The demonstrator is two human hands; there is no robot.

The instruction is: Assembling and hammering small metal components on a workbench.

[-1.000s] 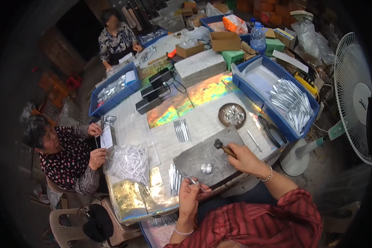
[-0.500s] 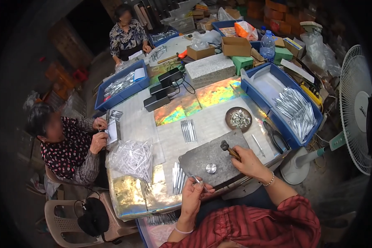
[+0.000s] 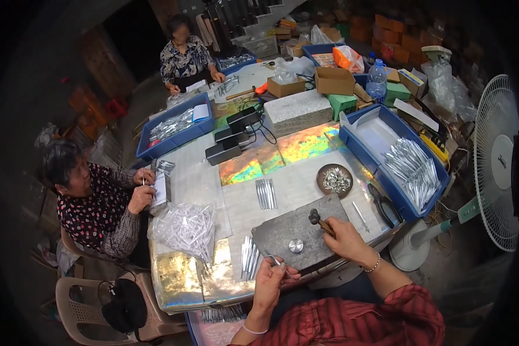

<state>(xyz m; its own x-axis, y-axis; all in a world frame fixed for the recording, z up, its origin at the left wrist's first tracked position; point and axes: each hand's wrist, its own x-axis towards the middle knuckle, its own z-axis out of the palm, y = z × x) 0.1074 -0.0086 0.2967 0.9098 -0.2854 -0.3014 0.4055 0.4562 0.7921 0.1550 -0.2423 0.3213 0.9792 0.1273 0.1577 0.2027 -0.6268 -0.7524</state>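
Observation:
My left hand is closed around a thin silvery metal rod at the near left edge of a grey stone slab. In my right hand is a small hammer, its dark head raised over the slab. A round shiny metal disc lies on the slab between my hands. Silvery rods lie in a bunch left of the slab, and a neat row of rods lies beyond it. A brown bowl of small metal pieces stands behind the slab.
Pliers and a single rod lie right of the slab. Blue crates hold more rods. A clear bag of white strips sits left. A fan stands right. Two co-workers handle pieces left and far.
The whole view has shifted slightly, so the table sits a little lower in the picture. Both hands keep their hold, the hammer still raised over the slab.

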